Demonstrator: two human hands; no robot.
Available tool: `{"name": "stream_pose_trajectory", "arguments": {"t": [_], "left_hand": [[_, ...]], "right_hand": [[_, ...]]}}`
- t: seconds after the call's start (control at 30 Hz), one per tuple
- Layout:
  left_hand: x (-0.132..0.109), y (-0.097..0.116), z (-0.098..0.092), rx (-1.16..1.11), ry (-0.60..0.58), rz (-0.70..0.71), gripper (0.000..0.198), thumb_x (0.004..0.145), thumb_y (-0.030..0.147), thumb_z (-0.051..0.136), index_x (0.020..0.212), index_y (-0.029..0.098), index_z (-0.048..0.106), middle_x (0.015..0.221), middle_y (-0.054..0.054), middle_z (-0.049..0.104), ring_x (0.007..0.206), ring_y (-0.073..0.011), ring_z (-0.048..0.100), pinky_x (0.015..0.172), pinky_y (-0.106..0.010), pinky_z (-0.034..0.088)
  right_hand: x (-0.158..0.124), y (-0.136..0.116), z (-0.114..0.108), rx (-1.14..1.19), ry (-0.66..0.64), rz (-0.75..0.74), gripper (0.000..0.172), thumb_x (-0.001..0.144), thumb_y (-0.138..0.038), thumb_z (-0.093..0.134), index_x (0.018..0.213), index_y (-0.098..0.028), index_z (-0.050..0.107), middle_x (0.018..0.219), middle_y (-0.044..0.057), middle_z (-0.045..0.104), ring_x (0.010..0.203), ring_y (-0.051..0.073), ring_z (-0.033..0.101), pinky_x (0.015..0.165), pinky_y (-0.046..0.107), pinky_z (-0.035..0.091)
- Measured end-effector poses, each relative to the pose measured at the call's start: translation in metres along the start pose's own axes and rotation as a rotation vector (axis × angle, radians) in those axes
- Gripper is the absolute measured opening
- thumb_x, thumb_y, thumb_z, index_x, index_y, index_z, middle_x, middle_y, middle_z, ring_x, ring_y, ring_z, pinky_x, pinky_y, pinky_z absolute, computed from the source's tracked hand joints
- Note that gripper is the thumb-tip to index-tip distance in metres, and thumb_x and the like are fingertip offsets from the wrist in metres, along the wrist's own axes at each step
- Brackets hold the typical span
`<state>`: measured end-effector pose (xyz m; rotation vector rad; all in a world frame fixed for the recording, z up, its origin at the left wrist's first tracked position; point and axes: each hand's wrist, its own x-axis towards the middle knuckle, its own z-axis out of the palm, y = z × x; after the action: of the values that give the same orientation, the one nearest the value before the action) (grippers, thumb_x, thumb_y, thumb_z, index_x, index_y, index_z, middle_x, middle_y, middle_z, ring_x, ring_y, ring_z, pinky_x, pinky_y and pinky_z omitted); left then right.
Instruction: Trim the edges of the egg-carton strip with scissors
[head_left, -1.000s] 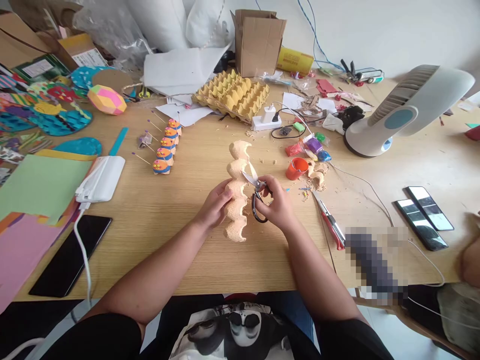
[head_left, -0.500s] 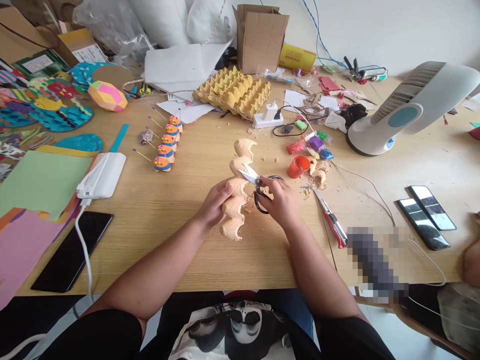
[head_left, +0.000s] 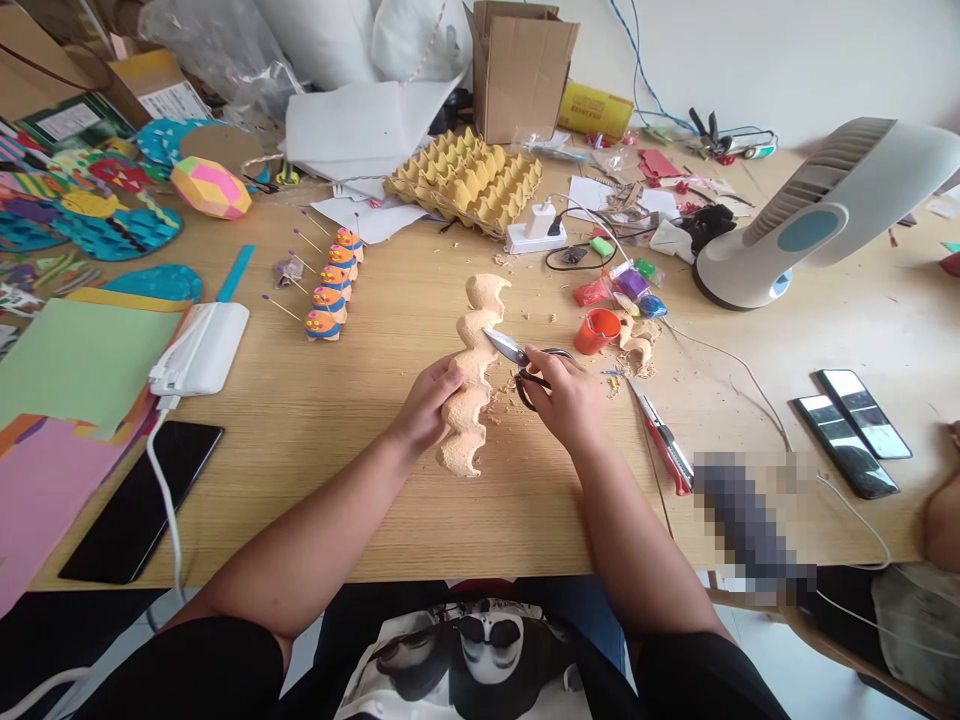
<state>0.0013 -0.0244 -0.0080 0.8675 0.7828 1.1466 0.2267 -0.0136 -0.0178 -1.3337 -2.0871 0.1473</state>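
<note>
A strip of egg carton, pale orange with several rounded cups in a row, is gripped at its left side by my left hand. My right hand has its fingers in the black handles of a pair of scissors. The blades look nearly together, and their tip meets the right edge of the strip near the second cup from the far end. Small shavings lie on the table just right of the strip.
Left of the strip stands a row of painted caterpillar cups with sticks. To the right are an orange cup, a utility knife, two phones and a white fan. A yellow egg tray lies behind.
The scissors blades, spread apart before, have come together and drawn slightly right, away from the cup. My left hand still holds the strip in nearly the same place.
</note>
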Motion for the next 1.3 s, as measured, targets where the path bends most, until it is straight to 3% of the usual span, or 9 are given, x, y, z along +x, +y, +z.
{"name": "stream_pose_trajectory", "arguments": {"t": [0.13,0.23,0.43,0.67,0.87,1.1,1.3], "left_hand": [[0.000,0.001,-0.001,0.013,0.013,-0.001,0.061,0.074,0.069,0.089,0.101,0.017,0.074,0.069,0.000,0.064,0.059,-0.0139,0.057,0.053,-0.025,0.047],[0.000,0.000,-0.002,0.004,0.003,0.006,0.060,0.076,0.069,0.088,0.100,0.016,0.074,0.069,0.000,0.064,0.058,-0.0123,0.057,0.053,-0.023,0.046],[-0.002,0.001,0.000,0.010,0.003,-0.014,0.060,0.075,0.066,0.090,0.101,0.014,0.075,0.070,-0.001,0.067,0.061,-0.0127,0.060,0.055,-0.023,0.049],[0.003,-0.012,-0.009,0.010,-0.017,0.003,0.069,0.075,0.059,0.094,0.125,0.014,0.076,0.086,-0.004,0.076,0.065,-0.0139,0.067,0.058,-0.024,0.052],[0.004,-0.015,-0.011,0.004,0.023,0.034,0.068,0.075,0.058,0.094,0.124,0.015,0.076,0.089,-0.005,0.076,0.070,-0.0154,0.069,0.063,-0.027,0.055],[0.006,-0.015,-0.009,0.039,0.061,0.090,0.069,0.073,0.055,0.097,0.125,0.016,0.076,0.111,-0.010,0.081,0.093,-0.0208,0.074,0.082,-0.033,0.059],[0.007,-0.017,-0.009,0.030,0.071,0.083,0.071,0.070,0.056,0.098,0.125,0.016,0.076,0.111,-0.011,0.081,0.095,-0.0223,0.075,0.084,-0.034,0.058]], "right_hand": [[0.000,0.000,0.004,0.212,0.073,0.137,0.034,0.098,-0.024,0.064,0.132,-0.025,0.066,0.099,0.005,0.077,0.084,0.021,0.070,0.075,0.031,0.053],[0.002,-0.002,0.004,0.372,0.103,0.206,0.029,0.095,-0.032,0.070,0.122,-0.025,0.062,0.089,0.000,0.068,0.075,0.017,0.062,0.070,0.030,0.050],[0.005,-0.006,0.003,0.404,0.096,0.254,0.033,0.091,-0.045,0.077,0.112,-0.025,0.061,0.087,-0.001,0.065,0.076,0.017,0.057,0.072,0.031,0.045],[0.004,-0.007,0.011,0.507,-0.029,0.389,0.041,0.092,-0.058,0.074,0.113,-0.025,0.060,0.078,-0.004,0.063,0.063,0.014,0.052,0.061,0.028,0.038],[0.003,-0.007,0.011,0.496,-0.041,0.403,0.044,0.091,-0.063,0.075,0.111,-0.025,0.063,0.073,-0.004,0.062,0.061,0.014,0.051,0.059,0.027,0.036],[0.002,-0.006,0.010,0.482,-0.064,0.366,0.046,0.091,-0.065,0.074,0.113,-0.025,0.067,0.073,-0.004,0.061,0.062,0.015,0.052,0.061,0.028,0.036],[0.003,-0.007,0.008,0.453,-0.068,0.357,0.045,0.092,-0.065,0.073,0.111,-0.025,0.069,0.071,-0.004,0.060,0.062,0.015,0.052,0.062,0.028,0.038]]}}
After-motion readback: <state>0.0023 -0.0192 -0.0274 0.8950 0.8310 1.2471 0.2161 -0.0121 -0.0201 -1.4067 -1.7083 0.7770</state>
